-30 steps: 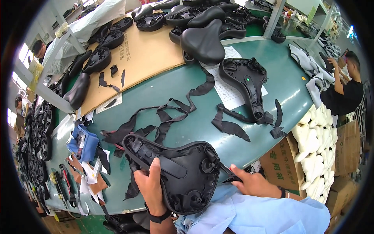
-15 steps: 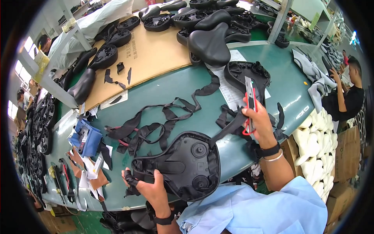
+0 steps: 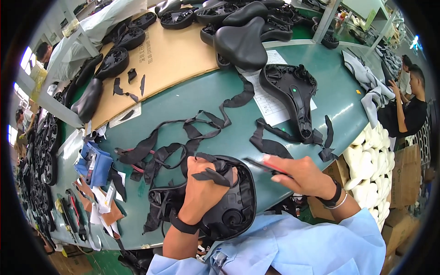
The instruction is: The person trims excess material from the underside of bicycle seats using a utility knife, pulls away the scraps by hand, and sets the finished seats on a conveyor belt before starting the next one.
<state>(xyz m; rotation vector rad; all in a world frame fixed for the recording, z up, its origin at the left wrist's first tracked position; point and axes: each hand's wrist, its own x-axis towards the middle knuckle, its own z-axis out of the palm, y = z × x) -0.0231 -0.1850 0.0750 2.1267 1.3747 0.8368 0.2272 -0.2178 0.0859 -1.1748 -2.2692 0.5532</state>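
A black bicycle saddle (image 3: 243,197) lies underside up at the table's near edge. My left hand (image 3: 198,195) is closed over it, with a strip of black cover material (image 3: 211,175) wrapped round the fingers. To the right, my right hand (image 3: 308,175) grips a red utility knife (image 3: 276,166), its tip pointing left toward the saddle and apart from it. Part of the saddle's underside is hidden by my left hand. Loose black strips (image 3: 270,145) lie just beyond the knife.
Another upturned saddle (image 3: 286,89) rests on paper sheets (image 3: 268,107) farther off. Finished saddles (image 3: 240,43) crowd the back around a cardboard sheet (image 3: 178,55). A blue box (image 3: 100,167) and tools stand at left. White saddle-shaped pieces (image 3: 366,169) are piled right; a co-worker (image 3: 412,105) stands beyond.
My left hand has moved from the saddle's nose onto its wide part and taken hold of the strip. The knife has come down and turned from upright to pointing left.
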